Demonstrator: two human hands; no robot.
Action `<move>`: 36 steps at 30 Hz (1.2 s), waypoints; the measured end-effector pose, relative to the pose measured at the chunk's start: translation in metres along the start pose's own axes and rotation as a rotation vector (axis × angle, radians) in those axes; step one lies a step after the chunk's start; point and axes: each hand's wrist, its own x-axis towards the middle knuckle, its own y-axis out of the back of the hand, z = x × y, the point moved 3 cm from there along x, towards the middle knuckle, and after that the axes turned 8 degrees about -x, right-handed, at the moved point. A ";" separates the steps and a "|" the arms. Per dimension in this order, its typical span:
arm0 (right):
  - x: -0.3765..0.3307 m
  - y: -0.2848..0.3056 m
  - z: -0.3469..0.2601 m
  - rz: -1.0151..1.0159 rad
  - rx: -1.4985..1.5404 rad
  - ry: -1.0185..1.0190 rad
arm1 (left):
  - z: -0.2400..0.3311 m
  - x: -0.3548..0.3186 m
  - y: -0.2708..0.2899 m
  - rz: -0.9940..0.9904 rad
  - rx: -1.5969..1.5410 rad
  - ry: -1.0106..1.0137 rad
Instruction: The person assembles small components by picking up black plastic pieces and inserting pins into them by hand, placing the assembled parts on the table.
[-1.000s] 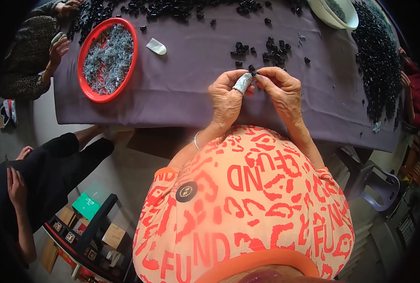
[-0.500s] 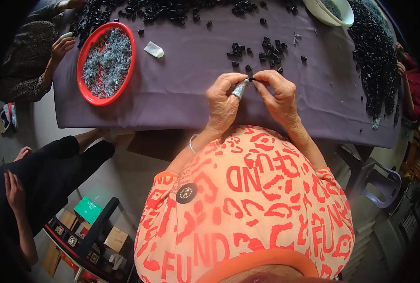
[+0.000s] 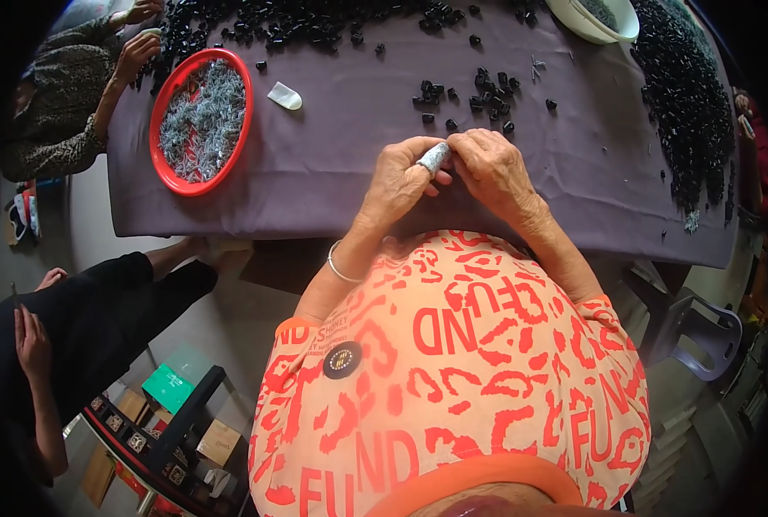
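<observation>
My left hand and my right hand meet fingertip to fingertip over the near edge of the table. A whitish-grey wrap covers one finger of the left hand. Both hands are closed in a pinch, and whatever lies between the fingertips is hidden by the fingers. Just beyond them lie several small black plastic parts, scattered in a loose group. A few thin grey pins rest to the right of that group.
A red basin of small grey pieces stands at left, near a white finger cover. Black parts heap along the far edge and in a pile at right, by a pale bowl. Co-workers' hands show at the table's sides.
The right hand has turned inward and closed over the left fingertips. The small black part seen between them before is now hidden. The co-worker's hands at far left moved up toward the heap.
</observation>
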 end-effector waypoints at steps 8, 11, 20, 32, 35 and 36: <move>-0.003 0.007 -0.002 0.091 0.073 -0.007 | 0.014 0.006 -0.001 -0.060 0.030 0.176; -0.006 0.007 0.000 0.087 0.051 0.027 | 0.013 0.009 0.001 -0.045 0.052 0.207; -0.003 0.009 -0.002 0.209 0.060 0.090 | 0.009 0.011 0.002 -0.073 0.026 0.197; 0.021 0.011 -0.023 0.272 0.234 0.120 | -0.008 0.017 0.027 -0.343 0.442 -0.334; 0.035 -0.005 -0.030 0.199 0.298 0.128 | -0.009 0.010 0.020 -0.095 0.494 -0.512; 0.036 -0.012 -0.029 0.177 0.294 0.090 | -0.007 0.009 0.018 -0.102 0.469 -0.401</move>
